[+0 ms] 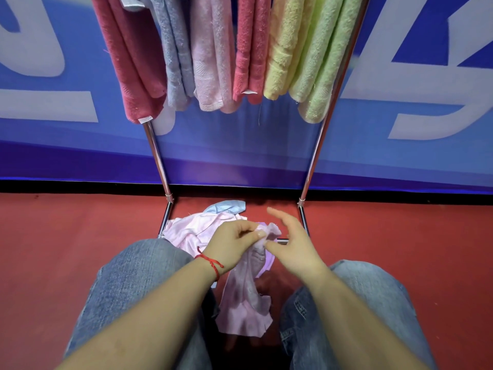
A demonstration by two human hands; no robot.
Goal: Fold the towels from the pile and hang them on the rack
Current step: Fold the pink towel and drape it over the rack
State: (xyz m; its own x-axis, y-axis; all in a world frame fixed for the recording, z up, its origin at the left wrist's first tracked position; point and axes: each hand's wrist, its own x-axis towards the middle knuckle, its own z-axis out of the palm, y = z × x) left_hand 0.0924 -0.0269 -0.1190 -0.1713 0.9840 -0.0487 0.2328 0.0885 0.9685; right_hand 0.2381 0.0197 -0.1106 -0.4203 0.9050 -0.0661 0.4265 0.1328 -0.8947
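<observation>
Rack (157,153) is mostly loaded: seven folded towels are counted across the top bar — dark pink (133,57), grey-blue (174,54), pale pink (210,57), coral (250,46), yellow (282,49), and two light green (324,62). Top bar itself is out of frame, so how they sit on it cannot be confirmed.

Remaining pile (186,231) lies on the red floor (66,249) between the rack's legs: a pale pink towel with a light blue one (226,206) behind it. At least two pieces are left there; any more underneath cannot be seen.

One lilac-pink towel (245,295) is in hand, hanging unfolded between the knees, lower end near the floor. Its top edge is pinched by the left hand (232,244), thumb and fingers closed on the cloth. Right hand (290,244) is held just beside that edge, fingers spread and relaxed; thumb tip is touching or almost touching the fabric, but no grip is established on that side.

Judged status: well past halfway. The held towel is not yet folded or hung; the pile items are untouched. Free bar space looks tight.
</observation>
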